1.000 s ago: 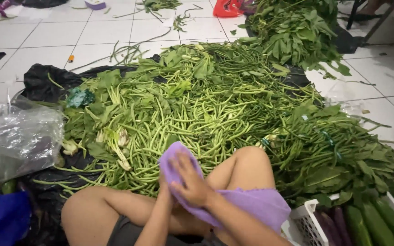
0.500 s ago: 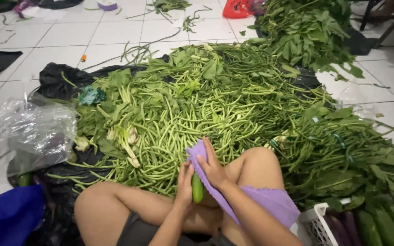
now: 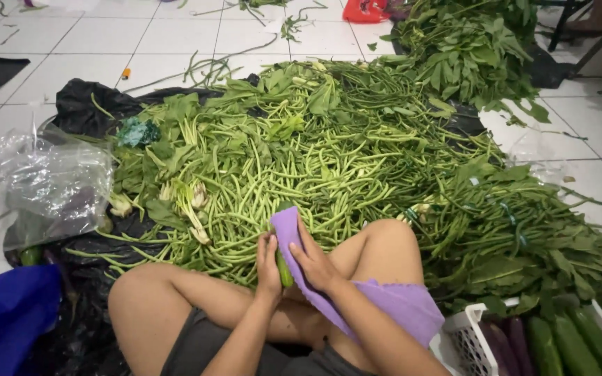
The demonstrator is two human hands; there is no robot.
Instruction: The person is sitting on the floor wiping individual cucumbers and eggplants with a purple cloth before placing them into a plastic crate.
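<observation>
I sit on the floor with my knees raised. My left hand [image 3: 268, 263] holds a green cucumber [image 3: 284, 268] upright between my legs. My right hand [image 3: 313, 261] presses a purple cloth [image 3: 398, 303] around the cucumber's upper part; the cloth's loose end drapes over my right forearm and thigh. The cucumber's top is hidden under the cloth. Right in front of my hands lies a big heap of green long beans [image 3: 294, 167] on black plastic sheeting [image 3: 78, 104].
Leafy greens [image 3: 475, 52] are piled at the back right and along the right [image 3: 524, 237]. A white basket [image 3: 475, 338] with cucumbers and purple eggplants stands at bottom right. A clear plastic bag [image 3: 50, 184] lies left, a blue cloth [image 3: 5, 313] bottom left. White tiles surround.
The cucumber came into view from under the cloth. My hands have shifted the cloth along it, and the view has moved slightly to the right.
</observation>
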